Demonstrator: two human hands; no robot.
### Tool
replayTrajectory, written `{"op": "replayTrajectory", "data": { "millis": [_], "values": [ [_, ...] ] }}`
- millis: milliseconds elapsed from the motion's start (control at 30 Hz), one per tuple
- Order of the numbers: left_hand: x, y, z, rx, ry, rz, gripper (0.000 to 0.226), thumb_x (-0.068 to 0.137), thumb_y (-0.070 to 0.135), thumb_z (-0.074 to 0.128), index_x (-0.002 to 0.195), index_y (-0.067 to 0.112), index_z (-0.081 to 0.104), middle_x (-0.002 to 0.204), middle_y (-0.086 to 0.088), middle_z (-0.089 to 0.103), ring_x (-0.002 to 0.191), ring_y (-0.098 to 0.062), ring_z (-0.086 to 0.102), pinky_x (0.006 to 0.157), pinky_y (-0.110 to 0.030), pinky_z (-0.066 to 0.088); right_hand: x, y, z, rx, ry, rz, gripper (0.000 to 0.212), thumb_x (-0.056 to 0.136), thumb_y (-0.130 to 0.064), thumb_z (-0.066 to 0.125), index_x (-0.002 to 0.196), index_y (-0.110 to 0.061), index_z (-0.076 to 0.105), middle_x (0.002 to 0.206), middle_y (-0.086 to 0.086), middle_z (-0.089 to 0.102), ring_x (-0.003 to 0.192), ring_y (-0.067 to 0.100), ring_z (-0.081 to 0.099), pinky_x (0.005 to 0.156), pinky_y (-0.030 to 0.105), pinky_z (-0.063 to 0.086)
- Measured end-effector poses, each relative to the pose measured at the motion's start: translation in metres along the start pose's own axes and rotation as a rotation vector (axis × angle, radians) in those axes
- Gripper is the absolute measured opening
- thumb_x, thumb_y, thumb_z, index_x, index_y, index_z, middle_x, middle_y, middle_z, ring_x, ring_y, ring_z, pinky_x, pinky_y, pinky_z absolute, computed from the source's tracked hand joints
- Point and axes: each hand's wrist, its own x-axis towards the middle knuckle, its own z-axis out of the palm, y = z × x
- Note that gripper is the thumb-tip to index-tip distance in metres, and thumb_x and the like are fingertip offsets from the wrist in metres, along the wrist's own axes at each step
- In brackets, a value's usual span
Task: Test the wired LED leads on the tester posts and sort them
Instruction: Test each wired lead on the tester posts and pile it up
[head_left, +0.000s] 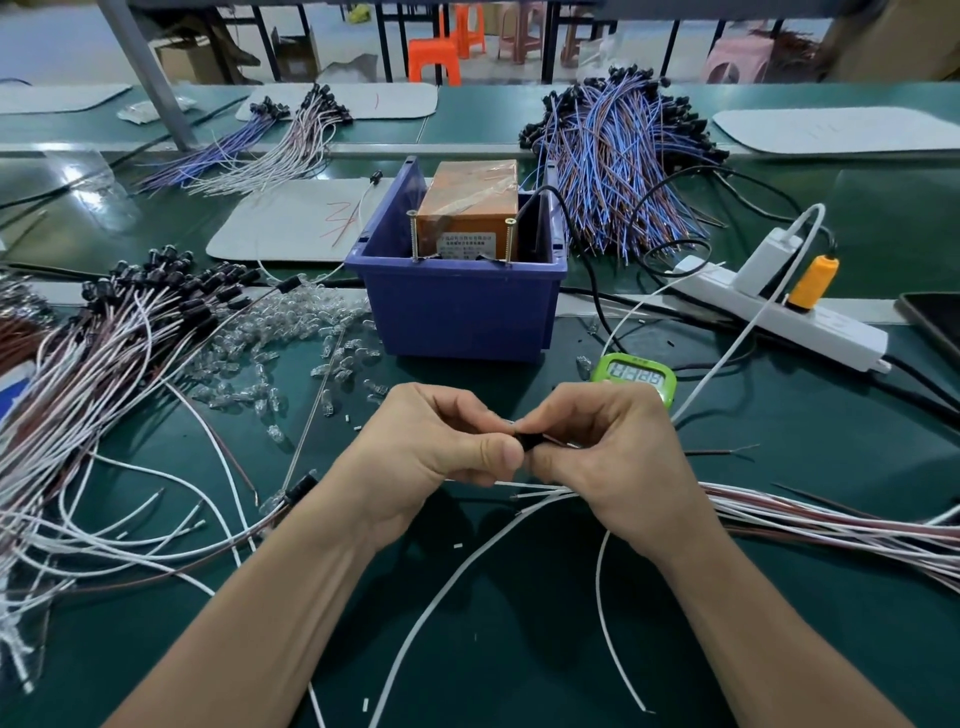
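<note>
My left hand and my right hand meet over the green mat, and both pinch one small black LED holder between their fingertips. Its white and brown leads trail down and to the right under my right palm. The tester, an orange box with two upright screw posts, sits in a blue bin straight ahead. A large pile of white and brown wired leads lies to my left. More such leads fan out to my right.
Loose clear LED bulbs are scattered left of the bin. A green digital timer sits just beyond my right hand. A white power strip with an orange plug lies at right. Blue-wired bundles lie further back.
</note>
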Motion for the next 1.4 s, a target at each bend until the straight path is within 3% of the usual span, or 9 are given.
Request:
{"op": "replayTrajectory", "data": {
  "millis": [167,433,533,667,867,1000,1133,1267,1400],
  "values": [
    [0.009,0.003,0.003,0.013,0.171,0.037,0.012,0.059,0.027,0.083,0.067,0.021,0.077,0.054,0.003,0.061,0.046,-0.009,0.055,0.049,-0.017,0.045,0.000,-0.008,0.013,-0.184,0.060,-0.031,0.012,0.080,-0.013,0.079,0.085,-0.024,0.076,0.069,-0.002,0.074,0.056,0.016,0.067,0.052,0.030,0.052],
    [0.011,0.008,-0.020,-0.215,0.346,0.032,0.033,0.085,0.001,0.059,0.066,0.019,0.080,0.050,0.006,0.047,0.042,-0.006,0.038,0.050,-0.020,0.035,-0.007,-0.019,-0.016,-0.519,0.151,-0.014,0.026,0.079,-0.006,0.080,0.082,-0.031,0.080,0.076,-0.020,0.074,0.073,0.002,0.070,0.067,0.016,0.054],
    [0.007,0.012,-0.027,-0.134,0.387,0.030,0.025,0.065,0.007,0.054,0.062,0.016,0.077,0.048,0.000,0.035,0.043,-0.011,0.027,0.050,-0.024,0.019,-0.007,-0.024,-0.021,-0.637,0.220,-0.031,0.030,0.080,-0.006,0.080,0.079,-0.036,0.079,0.078,-0.021,0.073,0.083,0.004,0.067,0.076,0.020,0.051],
    [0.002,0.016,-0.039,-0.027,0.018,-0.037,0.026,0.071,0.021,0.055,0.069,0.008,0.077,0.061,-0.011,0.057,0.052,-0.016,0.052,0.047,-0.019,0.041,-0.008,-0.044,-0.005,-0.789,0.130,-0.316,0.029,0.077,-0.005,0.086,0.075,-0.033,0.079,0.083,-0.025,0.072,0.093,0.001,0.063,0.094,0.033,0.042],
    [-0.003,0.009,-0.016,0.063,-0.300,-0.093,0.060,0.102,0.050,0.043,0.112,-0.001,0.071,0.106,-0.028,0.070,0.096,-0.030,0.063,0.088,-0.038,0.054,-0.024,-0.068,0.031,-0.842,-0.122,-0.492,0.023,0.073,-0.013,0.086,0.072,-0.035,0.080,0.097,-0.024,0.071,0.106,0.007,0.053,0.094,0.027,0.036],
    [-0.005,0.013,-0.005,0.097,-0.352,-0.137,0.041,0.104,0.032,0.057,0.101,-0.009,0.061,0.083,-0.018,0.058,0.078,-0.017,0.055,0.072,-0.026,0.047,-0.032,-0.065,0.045,-0.716,-0.320,-0.259,0.022,0.078,-0.019,0.085,0.097,-0.028,0.080,0.106,-0.014,0.063,0.106,-0.002,0.049,0.096,0.010,0.032],
    [-0.001,0.014,-0.004,-0.029,-0.263,-0.243,0.022,0.081,0.006,0.062,0.096,0.014,0.049,0.065,0.003,0.051,0.054,-0.008,0.046,0.050,-0.018,0.043,-0.029,-0.062,0.035,-0.762,-0.521,-0.292,0.015,0.080,-0.009,0.073,0.074,-0.021,0.080,0.069,-0.010,0.051,0.076,0.006,0.045,0.073,0.016,0.029],
    [0.001,0.015,-0.023,-0.003,-0.163,-0.241,0.027,0.095,0.000,0.060,0.086,0.018,0.043,0.073,-0.008,0.068,0.056,-0.017,0.064,0.048,-0.019,0.045,-0.036,-0.059,0.009,-0.647,-0.278,-0.097,0.035,0.080,-0.008,0.078,0.084,-0.042,0.082,0.076,-0.021,0.070,0.081,0.002,0.064,0.071,0.010,0.045],
    [-0.002,0.018,-0.043,-0.004,-0.118,-0.185,0.036,0.083,0.001,0.075,0.080,0.017,0.043,0.093,-0.020,0.077,0.070,-0.021,0.074,0.052,-0.021,0.052,-0.032,-0.040,-0.008,-0.512,-0.118,0.190,0.050,0.090,0.003,0.061,0.085,-0.042,0.081,0.088,-0.018,0.077,0.085,0.007,0.075,0.082,0.031,0.061]
  ]
}}
